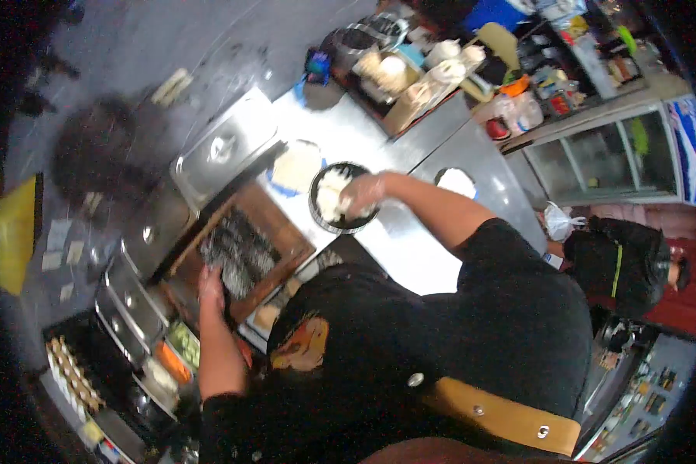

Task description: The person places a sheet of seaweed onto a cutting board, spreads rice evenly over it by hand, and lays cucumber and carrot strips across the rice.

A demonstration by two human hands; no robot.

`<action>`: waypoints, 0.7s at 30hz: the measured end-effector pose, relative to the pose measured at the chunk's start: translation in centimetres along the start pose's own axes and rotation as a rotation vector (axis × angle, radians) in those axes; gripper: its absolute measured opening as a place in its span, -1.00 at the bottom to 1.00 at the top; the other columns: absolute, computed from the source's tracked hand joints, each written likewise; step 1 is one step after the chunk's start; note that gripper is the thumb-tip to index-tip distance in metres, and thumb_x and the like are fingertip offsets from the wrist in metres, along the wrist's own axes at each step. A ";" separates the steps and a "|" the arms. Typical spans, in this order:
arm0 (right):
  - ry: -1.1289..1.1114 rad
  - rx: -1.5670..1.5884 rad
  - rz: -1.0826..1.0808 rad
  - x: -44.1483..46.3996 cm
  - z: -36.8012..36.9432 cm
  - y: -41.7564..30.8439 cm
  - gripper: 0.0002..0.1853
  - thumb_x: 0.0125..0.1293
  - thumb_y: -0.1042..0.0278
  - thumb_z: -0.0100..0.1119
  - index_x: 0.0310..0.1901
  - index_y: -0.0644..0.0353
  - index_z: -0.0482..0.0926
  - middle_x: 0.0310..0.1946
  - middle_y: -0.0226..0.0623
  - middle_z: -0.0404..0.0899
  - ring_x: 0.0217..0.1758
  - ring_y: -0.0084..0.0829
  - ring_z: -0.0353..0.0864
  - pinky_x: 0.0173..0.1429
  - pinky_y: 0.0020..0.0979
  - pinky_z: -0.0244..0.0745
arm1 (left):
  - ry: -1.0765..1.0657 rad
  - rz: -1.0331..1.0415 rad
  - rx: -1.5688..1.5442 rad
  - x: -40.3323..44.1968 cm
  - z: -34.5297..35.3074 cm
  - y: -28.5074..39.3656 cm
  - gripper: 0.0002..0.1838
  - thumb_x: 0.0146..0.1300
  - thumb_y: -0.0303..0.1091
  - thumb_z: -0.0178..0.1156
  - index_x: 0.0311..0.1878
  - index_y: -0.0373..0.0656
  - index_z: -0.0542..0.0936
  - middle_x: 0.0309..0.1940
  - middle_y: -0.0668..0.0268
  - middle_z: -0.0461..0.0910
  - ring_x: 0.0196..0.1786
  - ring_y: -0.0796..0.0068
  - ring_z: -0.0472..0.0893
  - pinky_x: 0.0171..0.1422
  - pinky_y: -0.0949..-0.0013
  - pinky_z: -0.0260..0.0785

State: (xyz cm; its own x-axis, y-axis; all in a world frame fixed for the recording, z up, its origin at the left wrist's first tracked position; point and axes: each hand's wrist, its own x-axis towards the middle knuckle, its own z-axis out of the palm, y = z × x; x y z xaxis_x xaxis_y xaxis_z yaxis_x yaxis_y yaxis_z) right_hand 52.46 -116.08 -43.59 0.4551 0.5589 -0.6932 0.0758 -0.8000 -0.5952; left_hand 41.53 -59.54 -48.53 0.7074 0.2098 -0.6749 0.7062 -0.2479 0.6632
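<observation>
My right hand (pixel 362 193) reaches into a round black bowl (pixel 315 207) of white, clumped food that looks like rice (pixel 331 188). Its fingers curl down into the white food. Over on the left, my left hand (pixel 211 288) is at the near edge of a dark, shiny, crinkled sheet (pixel 243 251), its fingers apart and pointing up along the edge. That sheet lies on a brown wooden board or tray (pixel 282 224). Just beyond the bowl is a round, pale item (pixel 295 166) with blue at its edge.
Lidded steel pans (pixel 224 147) line the left side, with cut orange and green food (pixel 174 362) below. A loaded tray (pixel 410 108) stands at the back of the steel counter (pixel 421 251). A white-topped bowl (pixel 456 182) sits to the right. A glass-door cooler (pixel 603 151) stands beyond.
</observation>
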 end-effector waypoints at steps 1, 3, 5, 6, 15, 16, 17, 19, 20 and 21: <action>-0.008 0.159 -0.187 -0.4 -0.3 1.5 -0.23 0.28 -0.29 0.65 0.36 0.08 0.77 0.15 -0.12 0.88 0.17 -0.08 0.88 0.26 0.01 0.80 | 0.086 -0.047 0.003 -1.1 0.4 0.6 -0.07 0.54 -0.03 0.44 0.82 -0.21 0.32 0.74 0.05 0.45 0.69 0.04 0.47 0.78 0.03 0.26; -0.014 0.702 -0.205 -1.3 0.1 1.5 -0.33 0.47 -0.27 0.53 0.38 0.06 0.74 0.11 -0.20 0.89 0.12 -0.17 0.89 0.17 -0.05 0.86 | 0.182 -0.058 -0.013 -2.5 1.7 1.7 -0.10 0.55 -0.02 0.42 0.79 -0.25 0.36 0.72 0.01 0.48 0.67 0.04 0.50 0.76 0.04 0.28; 0.023 1.206 -0.022 -3.0 0.3 0.2 -0.38 0.59 -0.27 0.42 0.41 0.05 0.71 0.13 -0.23 0.88 0.11 -0.21 0.90 0.13 -0.10 0.90 | 0.191 -0.052 -0.032 -2.7 1.8 1.6 -0.12 0.56 -0.03 0.42 0.78 -0.29 0.37 0.69 -0.02 0.51 0.65 0.03 0.51 0.74 0.05 0.30; 0.062 1.339 -0.028 -3.5 0.5 -0.2 -0.38 0.63 -0.29 0.37 0.42 0.04 0.70 0.15 -0.22 0.88 0.11 -0.21 0.91 0.12 -0.11 0.91 | 0.130 -0.051 0.038 -2.8 1.4 1.8 -0.14 0.56 -0.05 0.43 0.74 -0.34 0.41 0.65 -0.04 0.55 0.62 0.03 0.55 0.73 0.06 0.32; -0.030 1.756 -0.358 -3.0 2.4 -0.9 -0.30 0.80 -0.21 0.05 0.63 0.22 0.51 0.45 -0.01 0.72 0.20 0.09 0.88 0.18 -0.01 0.91 | 0.043 -0.078 0.123 -2.6 1.2 2.0 -0.14 0.56 -0.05 0.44 0.73 -0.37 0.42 0.55 -0.07 0.63 0.46 0.10 0.67 0.47 0.12 0.54; 0.019 1.753 -0.380 -3.0 2.6 -1.5 -0.28 0.81 -0.21 0.02 0.67 0.22 0.47 0.49 0.00 0.70 0.20 0.08 0.89 0.16 -0.03 0.92 | 0.078 -0.028 0.046 -1.6 1.6 0.5 -0.16 0.57 -0.05 0.43 0.73 -0.35 0.43 0.55 -0.05 0.64 0.43 0.10 0.67 0.42 0.12 0.56; -0.027 1.762 -0.395 -2.9 2.7 -1.2 -0.33 0.77 -0.17 0.13 0.64 0.13 0.52 0.49 -0.05 0.71 0.27 0.02 0.88 0.25 0.03 0.88 | 0.124 0.019 -0.032 -1.0 1.8 -0.9 -0.18 0.58 -0.05 0.42 0.72 -0.34 0.44 0.54 -0.02 0.65 0.41 0.11 0.68 0.36 0.12 0.57; 0.004 1.787 -0.389 -3.3 3.2 -2.2 -0.28 0.78 -0.19 0.10 0.68 0.20 0.47 0.46 -0.03 0.73 0.25 0.05 0.87 0.23 -0.02 0.89 | 0.094 -0.040 -0.089 -1.5 2.1 -0.4 -0.28 0.59 -0.05 0.41 0.67 -0.23 0.54 0.42 0.11 0.74 0.38 0.18 0.68 0.28 0.13 0.59; 0.003 1.800 -0.391 -3.2 3.3 -1.8 -0.27 0.79 -0.20 0.09 0.68 0.23 0.45 0.45 -0.02 0.73 0.20 0.05 0.88 0.21 -0.04 0.90 | 0.089 0.027 -0.055 -0.2 1.7 -1.6 -0.34 0.59 -0.05 0.41 0.59 -0.21 0.60 0.32 0.16 0.77 0.34 0.25 0.70 0.19 0.16 0.60; -0.038 1.798 -0.394 -3.0 3.4 -1.4 -0.26 0.79 -0.22 0.08 0.68 0.24 0.45 0.42 -0.01 0.74 0.14 0.02 0.88 0.16 -0.08 0.90 | 0.078 0.098 -0.021 0.7 1.4 -2.6 -0.40 0.58 -0.05 0.41 0.52 -0.20 0.66 0.23 0.21 0.81 0.30 0.31 0.71 0.10 0.19 0.60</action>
State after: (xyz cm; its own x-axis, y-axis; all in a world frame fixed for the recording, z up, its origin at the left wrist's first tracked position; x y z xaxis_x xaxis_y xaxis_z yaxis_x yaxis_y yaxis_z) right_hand 47.94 -115.89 -42.03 0.6281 0.6582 -0.4151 -0.7780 0.5211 -0.3510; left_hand 40.09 -60.05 -51.18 0.7723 0.2584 -0.5803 0.6337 -0.2509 0.7317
